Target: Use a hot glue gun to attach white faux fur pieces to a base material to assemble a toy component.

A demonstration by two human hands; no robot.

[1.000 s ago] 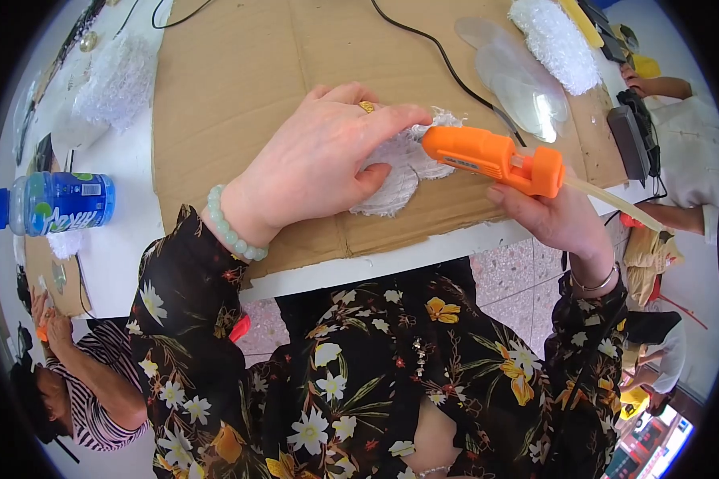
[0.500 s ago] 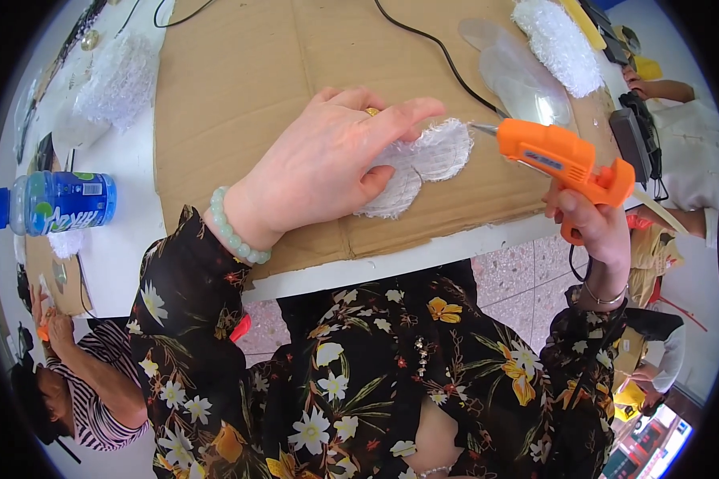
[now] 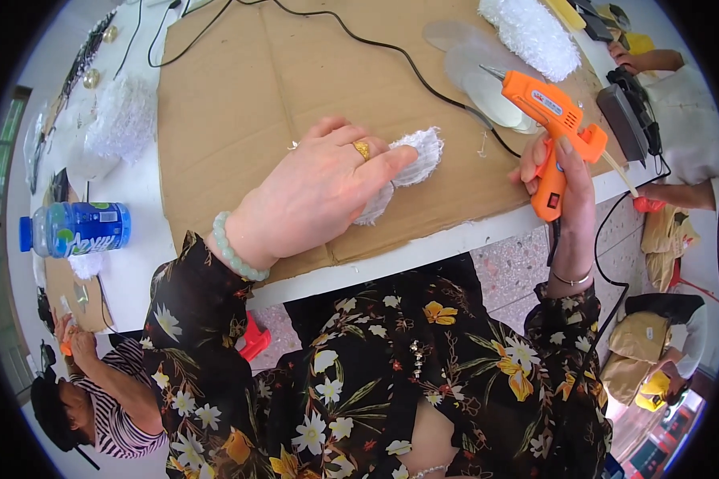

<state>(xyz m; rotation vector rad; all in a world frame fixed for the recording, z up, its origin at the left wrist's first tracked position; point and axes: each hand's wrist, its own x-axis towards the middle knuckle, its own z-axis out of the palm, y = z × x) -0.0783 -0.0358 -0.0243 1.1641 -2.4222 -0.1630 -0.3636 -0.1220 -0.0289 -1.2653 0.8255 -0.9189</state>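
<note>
My left hand (image 3: 319,188), with a gold ring and a pale green bead bracelet, curls over a white fuzzy lobed piece (image 3: 425,156) on the cardboard (image 3: 232,96). Its thumb and fingers close on the piece and hide much of it; lobes show beyond the fingers and below the thumb. My right hand (image 3: 571,176) grips an orange glue gun (image 3: 547,104) by its handle, above the table's near right edge. The gun's metal nozzle points up and to the left, apart from the white piece. A pale glue stick (image 3: 619,172) sticks out of its back.
Clear plastic ovals (image 3: 491,92) and a white tinsel bundle (image 3: 535,36) lie at the far right. A black cable (image 3: 391,48) crosses the cardboard. At left stand a blue bottle (image 3: 88,227) and white tinsel (image 3: 120,120). Co-workers sit at lower left (image 3: 120,391) and at right (image 3: 679,120).
The glue gun has tilted nozzle-up and moved away from the white piece. My left hand now covers more of the piece, and its index finger has come down onto it.
</note>
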